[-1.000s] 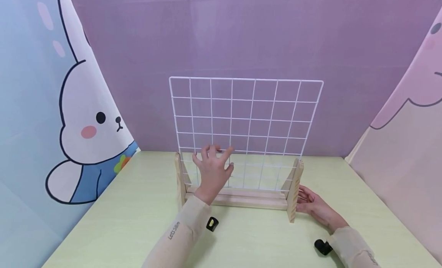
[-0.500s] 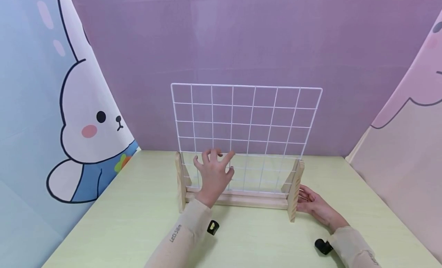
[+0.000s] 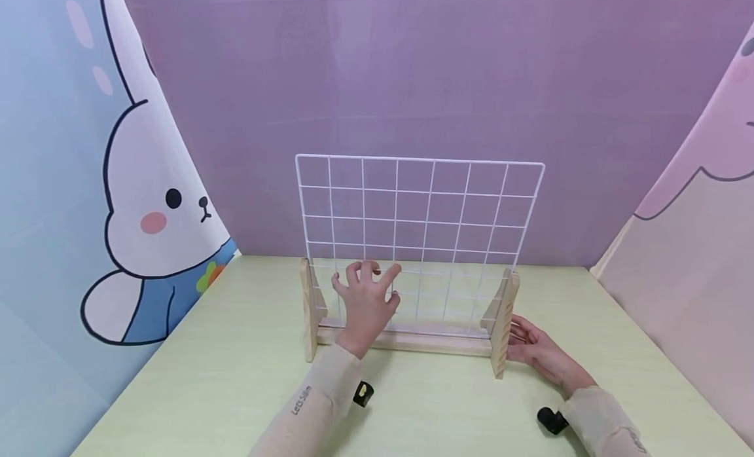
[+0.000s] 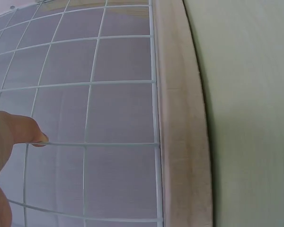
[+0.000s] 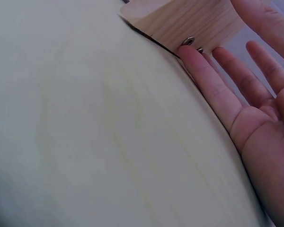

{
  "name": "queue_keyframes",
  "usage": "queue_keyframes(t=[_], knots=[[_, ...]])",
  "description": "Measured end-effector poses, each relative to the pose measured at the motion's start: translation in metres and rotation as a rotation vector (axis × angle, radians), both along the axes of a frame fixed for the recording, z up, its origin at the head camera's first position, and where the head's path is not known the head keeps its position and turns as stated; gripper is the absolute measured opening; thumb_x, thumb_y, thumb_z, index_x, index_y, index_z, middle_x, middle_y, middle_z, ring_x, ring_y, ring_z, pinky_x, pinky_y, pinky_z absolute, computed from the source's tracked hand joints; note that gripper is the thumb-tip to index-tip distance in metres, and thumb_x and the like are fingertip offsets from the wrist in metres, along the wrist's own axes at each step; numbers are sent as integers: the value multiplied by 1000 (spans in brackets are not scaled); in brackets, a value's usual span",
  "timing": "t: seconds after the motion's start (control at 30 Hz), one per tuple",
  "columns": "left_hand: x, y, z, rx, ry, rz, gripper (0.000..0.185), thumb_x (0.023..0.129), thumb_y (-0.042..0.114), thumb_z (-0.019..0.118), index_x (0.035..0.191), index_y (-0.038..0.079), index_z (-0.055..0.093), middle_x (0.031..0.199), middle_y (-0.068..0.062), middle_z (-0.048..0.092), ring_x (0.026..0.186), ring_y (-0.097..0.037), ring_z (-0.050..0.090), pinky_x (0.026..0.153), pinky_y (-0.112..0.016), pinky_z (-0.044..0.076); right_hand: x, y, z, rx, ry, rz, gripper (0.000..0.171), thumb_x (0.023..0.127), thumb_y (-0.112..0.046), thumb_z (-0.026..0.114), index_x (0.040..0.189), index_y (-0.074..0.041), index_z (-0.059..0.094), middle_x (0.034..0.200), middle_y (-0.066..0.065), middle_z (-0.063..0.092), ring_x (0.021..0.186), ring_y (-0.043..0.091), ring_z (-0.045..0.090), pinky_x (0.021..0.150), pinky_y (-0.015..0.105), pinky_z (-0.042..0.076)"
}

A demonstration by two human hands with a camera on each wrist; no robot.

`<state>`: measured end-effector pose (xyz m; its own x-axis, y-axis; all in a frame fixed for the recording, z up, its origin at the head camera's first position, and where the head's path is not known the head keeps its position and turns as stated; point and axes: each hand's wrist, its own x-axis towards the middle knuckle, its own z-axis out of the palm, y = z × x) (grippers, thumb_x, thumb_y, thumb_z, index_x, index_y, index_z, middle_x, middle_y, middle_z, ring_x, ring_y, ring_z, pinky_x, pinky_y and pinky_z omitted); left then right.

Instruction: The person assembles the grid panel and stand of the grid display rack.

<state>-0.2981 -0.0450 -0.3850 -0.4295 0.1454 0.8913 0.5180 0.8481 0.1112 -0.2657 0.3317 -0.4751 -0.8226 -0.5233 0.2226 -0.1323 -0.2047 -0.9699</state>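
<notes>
A white wire grid panel (image 3: 424, 208) stands upright between the two side pieces of a light wooden stand (image 3: 412, 342). My left hand (image 3: 366, 306) holds the panel low on its left half, fingers spread and bent at the wires. In the left wrist view, a digit (image 4: 26, 130) lies against a wire, and the panel's edge runs right along the stand's wooden bar (image 4: 182, 118). My right hand (image 3: 544, 359) is at the outer face of the right side piece (image 3: 503, 326). Seen from the right wrist, its extended fingers (image 5: 210, 78) touch the wood near metal screw heads (image 5: 188, 41).
The stand is on a pale green-yellow table (image 3: 442, 404). Behind it hangs a purple backdrop (image 3: 412, 71), with a rabbit-printed sheet (image 3: 153, 215) at left and a pink and cream one (image 3: 701, 247) at right. Small black devices (image 3: 363, 393) are at both wrists.
The grid panel has moved down between the side pieces, its lower edge now at the bar. My left hand has lowered with it. My right hand stays in place.
</notes>
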Motion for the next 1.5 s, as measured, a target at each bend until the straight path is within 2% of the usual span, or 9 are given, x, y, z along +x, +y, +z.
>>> queue_keyframes(t=[0.37,0.5,0.77,1.13,1.23,1.33,1.5], knots=[[-1,0,-4,-11,-12,15,49,69,16,83,113,28,66,102,-7,54,104,-36,49,84,-78,31,-1,1,-1,-11,1,18,69,93,15,45,137,-38,50,133,-14,58,120,5,56,95,29,50],[0,0,-7,-12,8,22,49,68,16,84,113,28,67,101,-7,54,103,-36,49,83,-77,31,0,2,0,2,-6,7,67,93,13,47,136,-39,50,133,-15,58,120,5,56,95,29,50],[1,-4,-7,-83,13,77,51,72,23,85,118,30,63,102,-7,54,105,-36,50,81,-75,36,-2,-1,0,-39,9,37,70,93,16,44,138,-37,50,134,-13,58,121,6,56,95,30,50],[5,-13,-9,-112,-4,82,56,71,24,86,121,31,62,106,-7,55,108,-37,49,82,-76,36,-5,-6,0,-44,12,65,67,94,14,42,138,-36,51,134,-11,58,120,8,57,95,31,50],[7,-16,-10,-142,-38,70,64,71,27,86,128,33,60,112,-8,55,115,-36,48,85,-77,35,-6,-8,1,-56,20,82,61,99,11,37,139,-34,51,134,-10,58,120,9,58,94,32,51],[11,-21,-11,-199,-94,40,76,70,30,85,139,33,54,126,-10,52,127,-37,42,90,-78,32,-2,-8,4,-46,41,84,56,104,6,31,140,-32,51,135,-10,57,120,8,57,94,32,51],[22,-35,-14,-298,-182,-43,84,73,30,81,148,27,42,151,-14,36,144,-41,24,97,-79,27,10,-8,13,29,46,95,51,106,2,30,138,-31,53,135,-13,55,121,5,55,97,29,49]])
